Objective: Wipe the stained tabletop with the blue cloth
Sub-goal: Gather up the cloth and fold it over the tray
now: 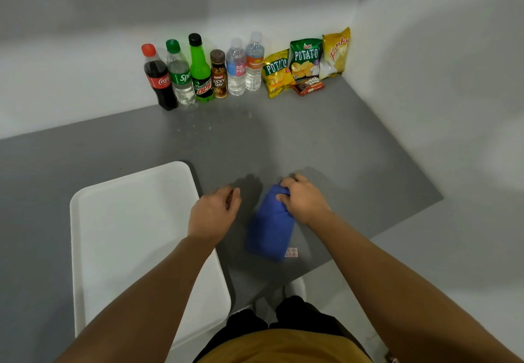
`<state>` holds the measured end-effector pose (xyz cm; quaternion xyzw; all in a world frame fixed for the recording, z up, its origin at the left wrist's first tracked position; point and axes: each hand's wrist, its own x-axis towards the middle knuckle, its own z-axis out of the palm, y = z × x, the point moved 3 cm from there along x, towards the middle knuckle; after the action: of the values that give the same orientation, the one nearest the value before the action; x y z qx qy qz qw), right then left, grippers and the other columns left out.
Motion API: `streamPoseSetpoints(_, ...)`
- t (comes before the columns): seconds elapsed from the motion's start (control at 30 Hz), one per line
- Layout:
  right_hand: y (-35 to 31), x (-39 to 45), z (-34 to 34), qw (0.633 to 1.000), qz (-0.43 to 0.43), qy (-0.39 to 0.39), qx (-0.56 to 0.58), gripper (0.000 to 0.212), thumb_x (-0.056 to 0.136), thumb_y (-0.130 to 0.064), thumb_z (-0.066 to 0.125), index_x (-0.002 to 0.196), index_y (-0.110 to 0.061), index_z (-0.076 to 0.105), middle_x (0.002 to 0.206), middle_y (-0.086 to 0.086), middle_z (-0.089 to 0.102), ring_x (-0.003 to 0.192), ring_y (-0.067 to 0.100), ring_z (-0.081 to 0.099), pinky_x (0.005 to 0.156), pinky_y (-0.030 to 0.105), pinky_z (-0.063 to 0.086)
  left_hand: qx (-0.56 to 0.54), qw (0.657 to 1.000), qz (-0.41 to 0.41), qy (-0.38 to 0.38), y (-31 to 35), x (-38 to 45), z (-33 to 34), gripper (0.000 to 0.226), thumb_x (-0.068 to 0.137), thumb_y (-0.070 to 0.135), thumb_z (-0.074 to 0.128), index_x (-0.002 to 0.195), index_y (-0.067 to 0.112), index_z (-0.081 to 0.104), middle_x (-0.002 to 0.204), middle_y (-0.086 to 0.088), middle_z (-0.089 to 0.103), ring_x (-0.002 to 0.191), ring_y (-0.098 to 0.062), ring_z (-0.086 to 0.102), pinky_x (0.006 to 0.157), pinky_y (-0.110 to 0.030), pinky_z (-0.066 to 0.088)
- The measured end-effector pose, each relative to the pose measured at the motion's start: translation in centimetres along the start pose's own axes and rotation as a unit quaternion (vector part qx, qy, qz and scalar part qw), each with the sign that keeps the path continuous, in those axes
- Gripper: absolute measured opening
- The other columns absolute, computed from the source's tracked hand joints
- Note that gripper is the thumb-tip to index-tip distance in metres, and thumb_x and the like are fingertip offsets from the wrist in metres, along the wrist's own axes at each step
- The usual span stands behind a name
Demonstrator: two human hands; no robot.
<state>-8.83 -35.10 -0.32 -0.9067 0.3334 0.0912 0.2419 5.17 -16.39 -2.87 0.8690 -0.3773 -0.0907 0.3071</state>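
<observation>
Right hand (303,199) grips far end of blue cloth (270,225) — bundle's long axis runs back toward person. Left hand (214,211) loosely curled, holding nothing, just beside. Droplets (209,127) on tabletop (340,141) lie well ahead — near bottles (204,73).

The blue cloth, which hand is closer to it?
Right. The right hand is gripping the top end of the blue cloth. The left hand sits beside it to the left, not touching, with bare tabletop between.
</observation>
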Motion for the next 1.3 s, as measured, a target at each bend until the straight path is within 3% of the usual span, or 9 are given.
streamPoseSetpoints(0.2,0.0,-3.1,-2.5,0.995,-0.007,0.051,0.081,0.025,0.099,-0.032,0.061,0.121,-0.022,0.064,0.107,0.005,0.07,0.097,0.026,0.063,0.082,0.039,0.052,-0.106,0.981,-0.067,-0.145,2.4,-0.1,2.0,0.041,0.099,0.058,0.043,0.129,0.033,0.057,0.102,0.015,0.062,0.091,-0.007,0.059,0.085,-0.025,0.047)
streamPoseSetpoints(0.33,0.6,-5.0,-3.8,0.988,-0.003,0.078,0.13,0.022,0.098,-0.032,0.062,0.119,-0.025,0.065,0.104,-0.001,0.072,0.093,0.02,0.064,0.079,0.032,0.05,-0.197,0.95,-0.09,-0.226,5.0,-0.5,3.6,0.057,0.092,0.07,0.042,0.133,0.033,0.055,0.123,0.009,0.065,0.108,-0.013,0.059,0.088,-0.023,0.044)
streamPoseSetpoints(0.43,1.4,-6.3,-4.7,0.979,0.005,0.103,0.174,0.019,0.099,-0.029,0.063,0.117,-0.024,0.066,0.103,-0.004,0.072,0.092,0.016,0.064,0.081,0.031,0.05,-0.21,0.942,-0.085,-0.247,5.9,-1.5,4.1,0.063,0.083,0.075,0.053,0.124,0.027,0.06,0.116,0.005,0.069,0.102,-0.014,0.064,0.081,-0.024,0.05)
streamPoseSetpoints(0.57,2.8,-7.3,-5.4,0.969,0.025,0.127,0.208,0.015,0.1,-0.028,0.062,0.108,-0.016,0.067,0.087,-0.005,0.067,0.08,0.014,0.061,0.071,0.026,0.043,-0.272,0.922,-0.103,-0.257,6.6,-3.0,4.2,0.043,0.083,0.049,0.076,0.112,0.018,0.069,0.104,0.001,0.075,0.095,-0.015,0.07,0.087,-0.036,0.056)
streamPoseSetpoints(0.73,4.1,-8.3,-5.0,0.96,0.05,0.118,0.249,0.022,0.101,-0.029,0.06,0.111,-0.009,0.065,0.094,0.0,0.066,0.087,0.018,0.06,0.075,0.029,0.041,-0.32,0.913,-0.117,-0.225,7.4,-5.2,2.7,0.034,0.084,0.05,0.073,0.106,0.024,0.071,0.092,0.013,0.077,0.086,-0.003,0.072,0.068,-0.012,0.051)
streamPoseSetpoints(0.87,4.2,-8.8,-4.1,0.958,0.044,0.091,0.267,0.019,0.099,-0.025,0.063,0.109,-0.01,0.068,0.098,0.007,0.07,0.093,0.025,0.065,0.086,0.041,0.051,-0.255,0.942,-0.13,-0.177,6.5,-7.1,1.0,0.022,0.085,0.057,0.068,0.091,0.035,0.065,0.077,0.016,0.072,0.074,0.006,0.067,0.058,-0.007,0.045)
streamPoseSetpoints(0.97,3.6,-9.3,-3.0,0.959,0.034,0.082,0.269,0.014,0.097,-0.023,0.067,0.103,-0.011,0.069,0.091,0.001,0.069,0.088,0.021,0.064,0.079,0.034,0.048,-0.196,0.959,-0.127,-0.164,5.4,-8.5,-0.3,0.02,0.089,0.057,0.064,0.093,0.038,0.062,0.08,0.019,0.068,0.071,0.008,0.064,0.056,-0.006,0.043)
streamPoseSetpoints(1.13,1.6,-10.8,-0.4,0.957,0.049,0.064,0.277,0.018,0.094,-0.025,0.071,0.107,-0.013,0.071,0.098,-0.001,0.072,0.094,0.018,0.067,0.086,0.032,0.051,-0.181,0.953,-0.125,-0.206,2.7,-10.4,-2.9,0.023,0.087,0.057,0.066,0.084,0.034,0.062,0.076,0.021,0.069,0.07,0.001,0.065,0.056,-0.01,0.043)
streamPoseSetpoints(1.3,-2.1,-12.4,3.2,0.951,0.092,0.034,0.292,0.022,0.093,-0.024,0.073,0.112,-0.012,0.07,0.096,-0.004,0.069,0.093,0.013,0.064,0.082,0.021,0.043,-0.155,0.915,-0.136,-0.347,-1.4,-10.9,-6.1,0.025,0.087,0.047,0.072,0.096,0.024,0.068,0.088,0.008,0.074,0.08,-0.013,0.07,0.072,-0.03,0.058)
